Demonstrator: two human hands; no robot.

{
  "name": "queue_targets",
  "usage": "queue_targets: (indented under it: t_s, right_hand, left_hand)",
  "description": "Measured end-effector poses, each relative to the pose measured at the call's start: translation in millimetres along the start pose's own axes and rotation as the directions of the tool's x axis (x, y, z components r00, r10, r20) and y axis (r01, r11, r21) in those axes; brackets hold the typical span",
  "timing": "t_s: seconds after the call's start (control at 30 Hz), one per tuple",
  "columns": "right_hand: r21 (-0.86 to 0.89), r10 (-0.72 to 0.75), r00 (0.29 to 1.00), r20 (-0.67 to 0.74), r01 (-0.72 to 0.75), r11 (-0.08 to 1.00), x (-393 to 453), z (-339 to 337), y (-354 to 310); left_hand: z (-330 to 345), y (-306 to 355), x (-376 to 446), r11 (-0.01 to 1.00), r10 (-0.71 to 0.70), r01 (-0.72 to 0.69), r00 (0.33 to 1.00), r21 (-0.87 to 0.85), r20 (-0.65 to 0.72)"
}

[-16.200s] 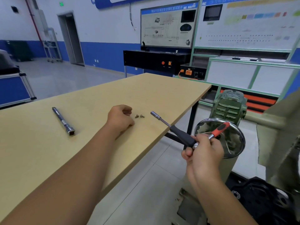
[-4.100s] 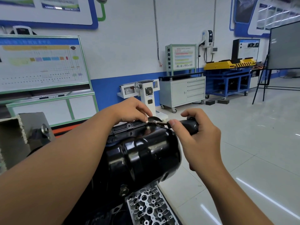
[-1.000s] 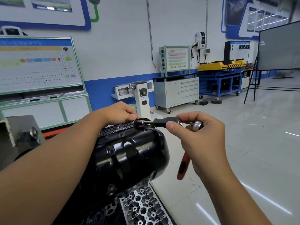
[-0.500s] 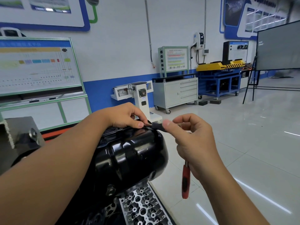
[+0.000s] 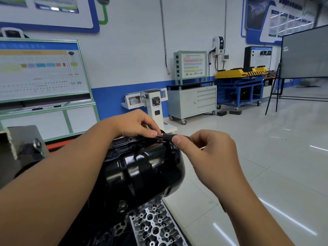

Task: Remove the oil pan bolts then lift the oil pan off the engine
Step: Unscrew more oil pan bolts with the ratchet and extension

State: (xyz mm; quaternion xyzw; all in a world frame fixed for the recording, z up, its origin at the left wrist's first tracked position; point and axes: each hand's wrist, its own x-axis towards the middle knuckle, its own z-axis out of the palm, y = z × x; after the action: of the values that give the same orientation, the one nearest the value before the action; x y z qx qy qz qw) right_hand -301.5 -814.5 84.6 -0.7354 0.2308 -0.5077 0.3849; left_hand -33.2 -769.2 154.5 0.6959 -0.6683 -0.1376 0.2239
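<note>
The glossy black oil pan [image 5: 142,171] sits on the engine, bulging toward me at centre. My left hand [image 5: 134,125] lies over its top flange, fingertips pinching the metal tip of the ratchet's extension at the flange edge. My right hand [image 5: 207,153] pinches the black extension [image 5: 167,137] of the ratchet between thumb and fingers, just right of the left fingertips. The ratchet's red handle is hidden behind my right hand. An empty bolt hole [image 5: 130,138] shows in the flange. The bolt under the tool is hidden by my fingers.
A grey cylinder head [image 5: 156,228] lies below the pan. The grey engine-stand bracket [image 5: 23,144] stands at left. Behind are a white stand [image 5: 154,103], a drawer cabinet [image 5: 193,102], a blue and yellow bench [image 5: 241,86] and open tiled floor at right.
My right hand has turned so the red ratchet handle, which hung below it, is out of sight. My left fingers stay on the tool tip at the flange.
</note>
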Motion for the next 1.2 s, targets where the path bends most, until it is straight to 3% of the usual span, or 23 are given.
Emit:
queue_targets:
  t_s: [0.3,0.5,0.83,0.97,1.1,1.2]
  right_hand:
    - [0.161,-0.033,0.997,0.072,0.021,0.987,-3,5,-1]
    - [-0.008,0.036,0.998,0.043,-0.035,0.999,-7,13,-8]
    - [-0.098,-0.145,0.989,0.002,0.144,0.985,-1,7,-15]
    - [-0.108,-0.003,1.000,-0.017,0.002,0.994,5,4,-15]
    - [-0.132,0.202,0.965,0.168,-0.181,0.975,8,3,-8]
    - [-0.137,0.160,0.982,0.105,-0.145,0.980,8,5,-8]
  left_hand:
    - [5,6,7,0.998,-0.038,0.041,0.998,0.049,-0.052]
    - [4,7,4,0.996,-0.041,0.045,0.997,0.072,-0.060]
    - [4,9,3,0.996,-0.060,0.070,0.987,0.063,-0.146]
    - [5,8,6,0.995,-0.067,0.076,0.989,0.065,-0.134]
    - [5,7,8,0.995,-0.063,0.071,0.990,0.063,-0.127]
    - [4,4,7,0.997,-0.055,0.062,0.988,0.044,-0.142]
